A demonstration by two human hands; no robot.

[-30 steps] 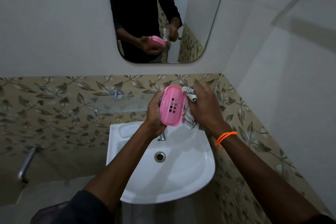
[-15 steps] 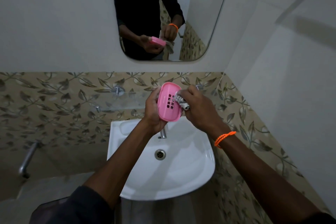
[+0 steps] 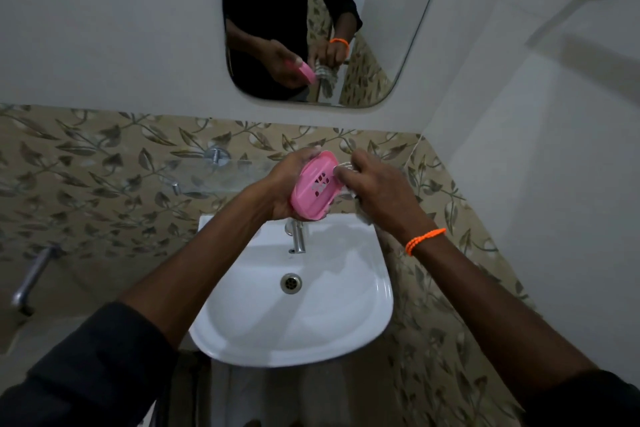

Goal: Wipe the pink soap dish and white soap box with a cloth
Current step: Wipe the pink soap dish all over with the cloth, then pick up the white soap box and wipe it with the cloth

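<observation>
1. Small bathroom – white sink with tap and drain, leaf-pattern tiles, mirror above, glass shelf on the wall.
2. Left hand wraps around the pink soap dish, held above the tap, slotted base facing the camera.
3. Right hand, orange wristband, is clenched on a patterned cloth pressed to the dish's right rim.
4. Versus half a second ago – dish tilted further over, cloth moved from the slots to the rim.
5. White soap box not visible.
</observation>
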